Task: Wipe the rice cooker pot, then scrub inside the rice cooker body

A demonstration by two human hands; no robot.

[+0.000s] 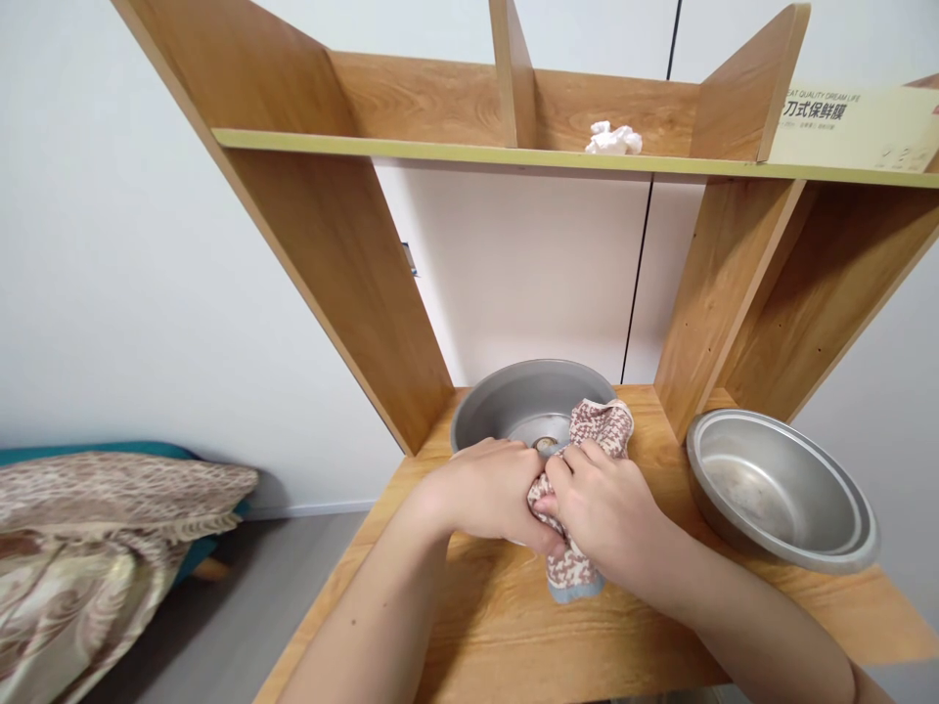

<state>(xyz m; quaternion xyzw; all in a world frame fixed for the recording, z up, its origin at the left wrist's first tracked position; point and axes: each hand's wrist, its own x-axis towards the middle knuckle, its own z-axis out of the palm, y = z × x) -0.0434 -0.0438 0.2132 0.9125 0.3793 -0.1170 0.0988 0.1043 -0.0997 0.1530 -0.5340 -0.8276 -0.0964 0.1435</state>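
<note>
A grey metal pot (514, 401) stands on the wooden table (499, 626), near the back. My left hand (484, 489) is curled over the pot's near rim, gripping it. My right hand (605, 513) is closed on a brown and white patterned cloth (598, 425), bunched against the rim. One end of the cloth drapes over the pot's edge, the other hangs below my right hand onto the table. A small round mark shows at the pot's bottom.
A shallow steel basin (782, 499) sits at the table's right. A wooden shelf frame (330, 244) rises on both sides; a crumpled white tissue (613, 139) and a printed box (851, 122) lie on the upper shelf. A patterned cushion (95, 548) lies at the left.
</note>
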